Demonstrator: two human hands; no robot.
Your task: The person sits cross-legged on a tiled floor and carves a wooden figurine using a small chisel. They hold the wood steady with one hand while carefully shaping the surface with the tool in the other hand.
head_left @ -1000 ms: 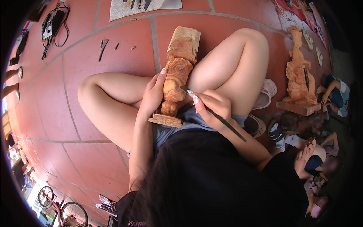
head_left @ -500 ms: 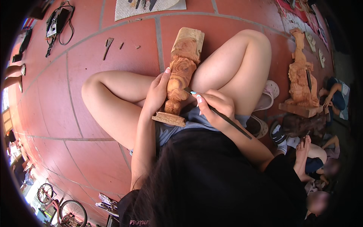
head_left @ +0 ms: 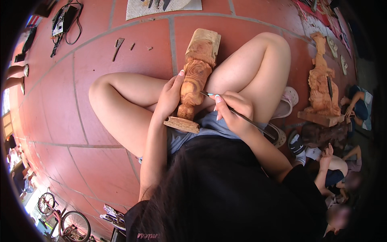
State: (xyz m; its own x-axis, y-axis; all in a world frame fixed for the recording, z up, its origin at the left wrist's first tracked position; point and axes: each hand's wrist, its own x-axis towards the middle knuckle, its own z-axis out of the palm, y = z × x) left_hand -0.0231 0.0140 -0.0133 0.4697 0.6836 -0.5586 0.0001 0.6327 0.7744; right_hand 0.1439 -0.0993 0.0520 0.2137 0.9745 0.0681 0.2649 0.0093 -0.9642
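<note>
Across my lap lies a partly carved wooden figure (head_left: 196,76), with ring grain on its rounded parts, a squared block at the far end and a flat base close to my body. Fingers of my left hand (head_left: 169,97) are wrapped along its left side, the thumb resting on top. In my right hand (head_left: 236,109) is a slim dark carving chisel (head_left: 258,128), gripped like a pen. Its tip touches or nearly touches the figure's right side, just above the narrow neck near the base. Part of the shaft is hidden by my fingers.
A larger carved wooden statue (head_left: 322,80) stands to the right, near other seated people. Clogs (head_left: 287,103) lie beside my right knee. Ahead on the tiles are a small flat tool (head_left: 118,49), wood scraps and a pale mat (head_left: 135,10) holding tools. A bicycle (head_left: 64,222) stands lower left.
My right hand has shifted slightly right and away from my body, and the chisel has turned so its blade looks narrower. My left hand keeps its hold; the whole view has moved a little.
</note>
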